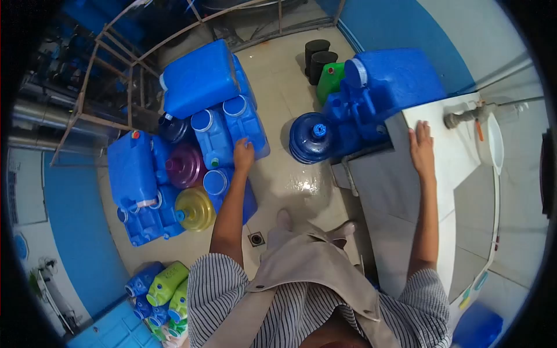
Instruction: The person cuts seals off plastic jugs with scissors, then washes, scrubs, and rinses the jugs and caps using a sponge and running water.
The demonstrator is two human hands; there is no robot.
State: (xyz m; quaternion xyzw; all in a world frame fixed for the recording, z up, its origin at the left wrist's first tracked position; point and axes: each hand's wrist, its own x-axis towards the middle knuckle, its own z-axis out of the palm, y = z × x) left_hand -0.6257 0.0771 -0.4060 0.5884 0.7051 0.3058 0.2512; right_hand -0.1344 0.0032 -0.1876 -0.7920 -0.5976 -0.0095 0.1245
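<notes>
My left hand (243, 154), fingers curled, is in front of a blue square jug (241, 123) with a white cap. Whether it touches the jug, or has anything in it, I cannot tell. Beside that jug stand another blue jug (210, 132) and, nearer me, a blue container (216, 184) with a wide white lid. My right hand (422, 146) lies flat, fingers stretched, on the white counter (444, 156). Left of the counter, a dark blue round water bottle (313, 138) with a light blue cap stands on the tiled floor.
A large blue jug (201, 78) lies atop the left group, near purple (185, 165) and yellow (196, 209) round bottles. Stacked blue jugs (400, 75), a green jug (331, 81) and black cylinders (317, 55) stand ahead right. A floor drain (256, 239) is near my feet.
</notes>
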